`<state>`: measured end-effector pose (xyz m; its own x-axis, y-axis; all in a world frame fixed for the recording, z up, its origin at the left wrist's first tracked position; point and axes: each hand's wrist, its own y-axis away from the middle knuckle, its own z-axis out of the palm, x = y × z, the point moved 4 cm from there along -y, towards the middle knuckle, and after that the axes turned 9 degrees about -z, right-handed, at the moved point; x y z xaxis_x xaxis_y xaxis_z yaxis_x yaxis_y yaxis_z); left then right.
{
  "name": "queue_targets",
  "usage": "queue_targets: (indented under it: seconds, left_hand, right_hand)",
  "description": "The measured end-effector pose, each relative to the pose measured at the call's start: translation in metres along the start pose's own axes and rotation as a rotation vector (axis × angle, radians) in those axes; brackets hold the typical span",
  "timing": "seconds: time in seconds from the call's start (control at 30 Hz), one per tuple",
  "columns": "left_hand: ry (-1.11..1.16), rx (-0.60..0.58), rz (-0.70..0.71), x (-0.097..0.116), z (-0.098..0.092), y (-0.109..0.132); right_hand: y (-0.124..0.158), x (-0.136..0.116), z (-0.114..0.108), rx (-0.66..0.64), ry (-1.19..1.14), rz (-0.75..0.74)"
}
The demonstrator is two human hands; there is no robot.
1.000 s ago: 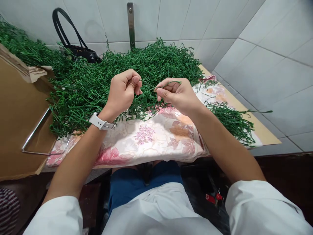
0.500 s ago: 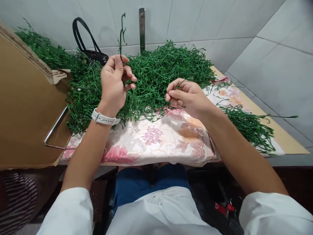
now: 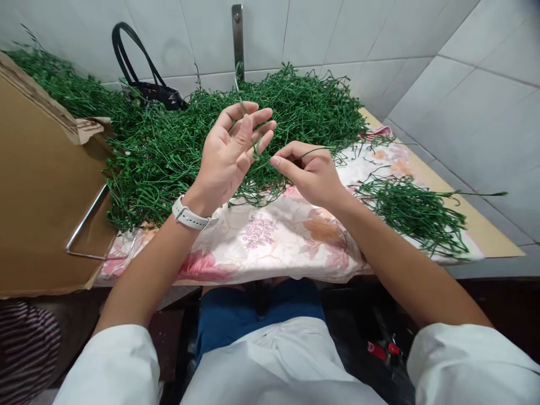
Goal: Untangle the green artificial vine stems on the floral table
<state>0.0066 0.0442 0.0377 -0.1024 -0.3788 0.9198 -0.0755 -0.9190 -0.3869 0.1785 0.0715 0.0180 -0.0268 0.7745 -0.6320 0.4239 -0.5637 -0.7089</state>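
A green stem [image 3: 256, 149] is held roughly upright by the left hand [image 3: 228, 149], its lower end nearer the right hand [image 3: 314, 174], where a thin green strand [image 3: 316, 149] is pinched; the hands are apart.

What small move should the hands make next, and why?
Probably ease the left hand toward the right hand, bringing its green stem to the right's pinch. The right thumb and forefinger look pressed together, with a thin strand across the curled fingers, while the left's stem sticks up from a half-open grip and the hands look apart.
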Motion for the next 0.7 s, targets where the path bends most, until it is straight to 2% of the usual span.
queue_targets:
  seconds: [0.23, 0.43, 0.6, 0.7]
  left_hand:
    - [-0.333, -0.084, 0.016, -0.008, 0.008, 0.001]
    - [-0.457, -0.036, 0.093, -0.003, 0.002, -0.003]
    - [-0.571, -0.187, 0.12, -0.004, -0.004, -0.003]
    - [-0.667, -0.197, 0.129, 0.0, -0.003, -0.001]
  right_hand:
    - [-0.001, 0.001, -0.004, 0.012, 0.001, -0.136]
    - [0.001, -0.001, -0.006, -0.019, 0.167, -0.252]
    - [0.0, 0.001, -0.007, -0.015, 0.217, -0.302]
    - [0.0, 0.006, -0.007, -0.014, 0.2, -0.265]
